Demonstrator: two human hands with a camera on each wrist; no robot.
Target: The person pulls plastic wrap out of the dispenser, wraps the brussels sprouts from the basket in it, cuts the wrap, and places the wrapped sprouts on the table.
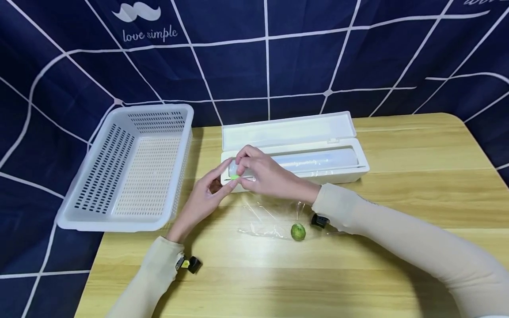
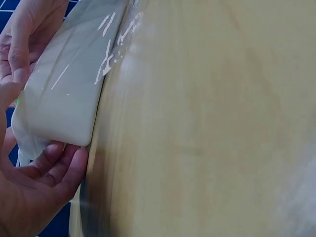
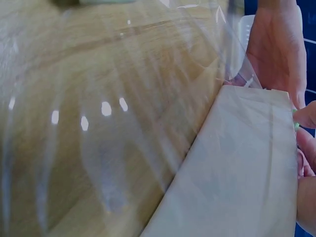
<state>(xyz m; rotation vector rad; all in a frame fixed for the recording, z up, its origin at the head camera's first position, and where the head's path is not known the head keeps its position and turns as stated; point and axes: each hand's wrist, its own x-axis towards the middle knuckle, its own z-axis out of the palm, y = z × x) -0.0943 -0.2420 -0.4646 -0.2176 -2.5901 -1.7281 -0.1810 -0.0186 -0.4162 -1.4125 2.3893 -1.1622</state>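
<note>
Box [image 1: 359, 170] open, film [image 1: 258, 216] out by lime [image 1: 298, 232]; right grip [image 1: 270, 176] pinching tab [image 1: 235, 177], left grip [image 1: 203, 196] clasping box; cutting, wrapping seemingly left.

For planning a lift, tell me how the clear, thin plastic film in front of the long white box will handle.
The clear plastic film likely flops, since it creases and drapes over the long white box. It is probably very light, being sheer enough to show the wooden table beneath.
</note>
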